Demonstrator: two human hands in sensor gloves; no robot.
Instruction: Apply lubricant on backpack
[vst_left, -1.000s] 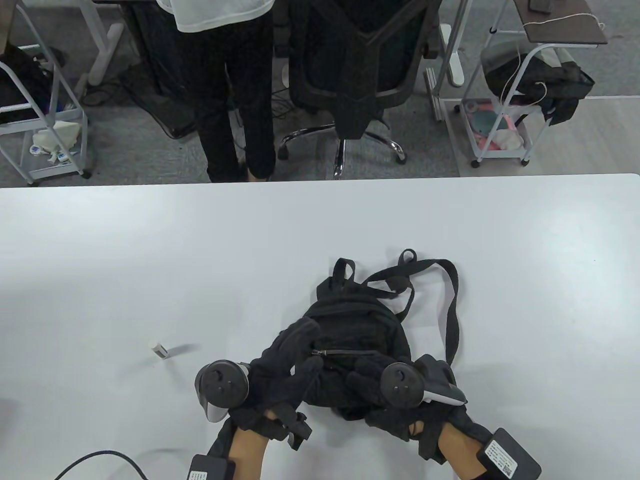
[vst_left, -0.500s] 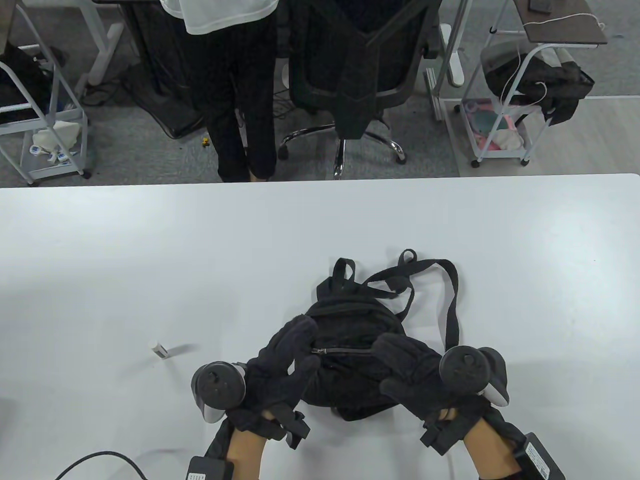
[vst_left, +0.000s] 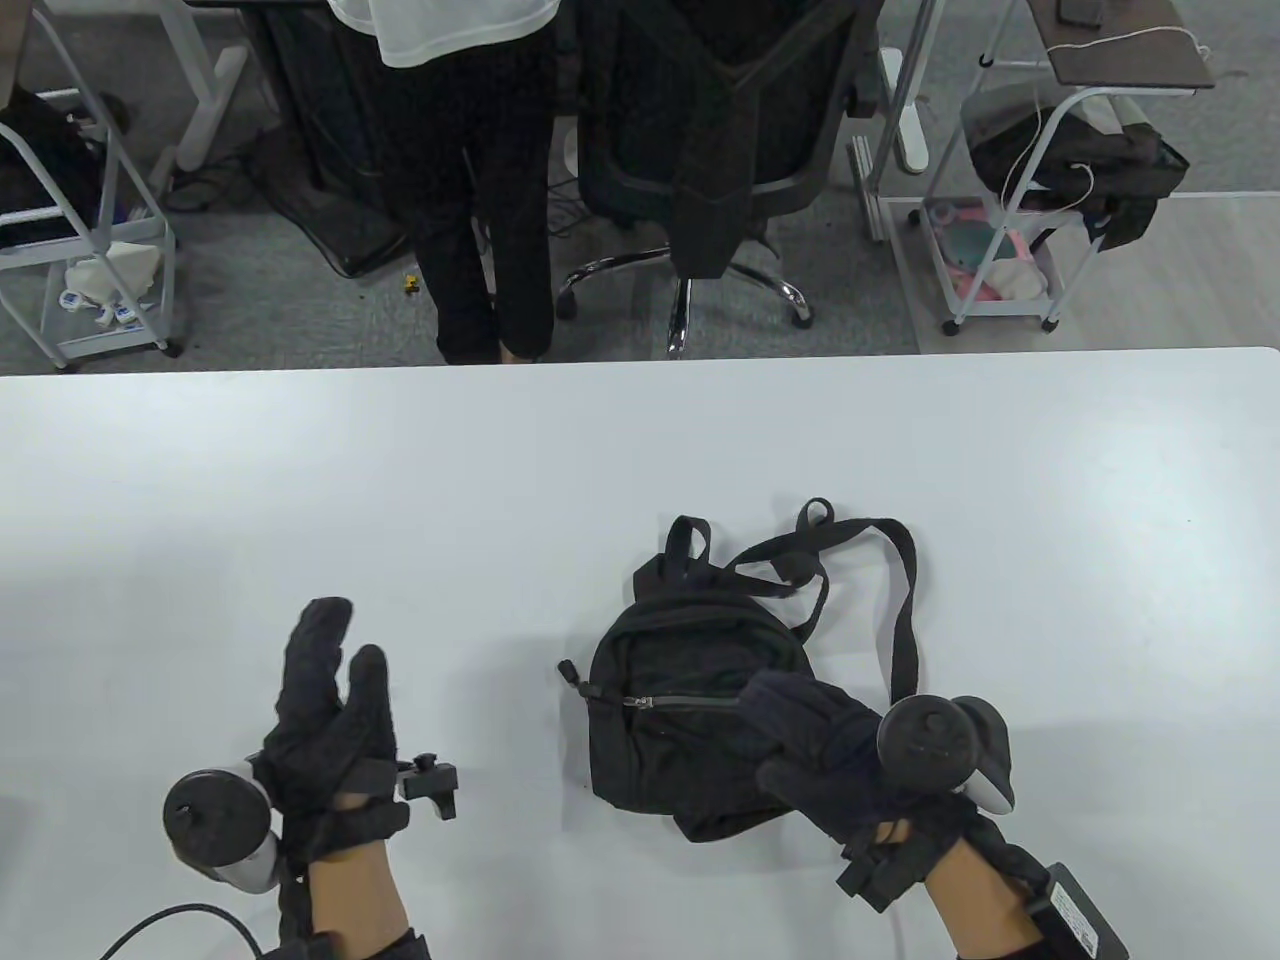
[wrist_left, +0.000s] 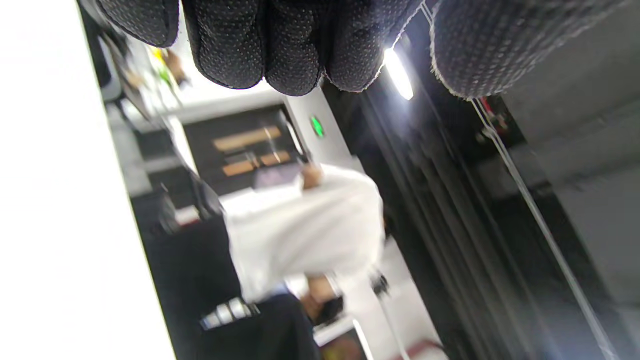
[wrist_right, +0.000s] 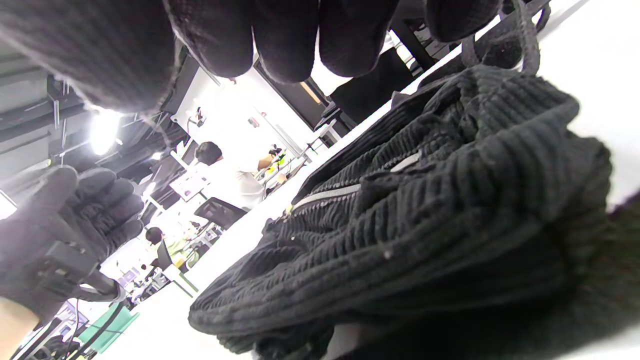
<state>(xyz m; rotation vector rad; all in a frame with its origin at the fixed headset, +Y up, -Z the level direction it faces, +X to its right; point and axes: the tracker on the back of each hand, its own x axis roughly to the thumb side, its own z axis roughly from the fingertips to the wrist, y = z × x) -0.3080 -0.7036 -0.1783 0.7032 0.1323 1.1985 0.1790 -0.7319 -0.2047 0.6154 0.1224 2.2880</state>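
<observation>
A small black corduroy backpack (vst_left: 690, 670) lies flat on the white table (vst_left: 640, 450), its front zipper (vst_left: 685, 703) closed and its straps (vst_left: 905, 610) spread to the far right. My right hand (vst_left: 778, 735) rests on the backpack's near right corner with fingers extended; the right wrist view shows those fingers (wrist_right: 285, 40) just above the ribbed fabric (wrist_right: 400, 225). My left hand (vst_left: 345, 640) stands on its edge on the table, left of the backpack and apart from it, fingers straight and thumb spread. Its fingers (wrist_left: 280, 50) hold nothing that shows. No lubricant stick is visible.
A black cable (vst_left: 170, 920) curls at the near left edge. Beyond the table's far edge stand a person (vst_left: 470, 180), an office chair (vst_left: 720, 150) and wire carts (vst_left: 1040, 200).
My left hand let go of the backpack and swung left to where a small white stick lay; the stick is now out of sight. My right hand shifted slightly right on the backpack.
</observation>
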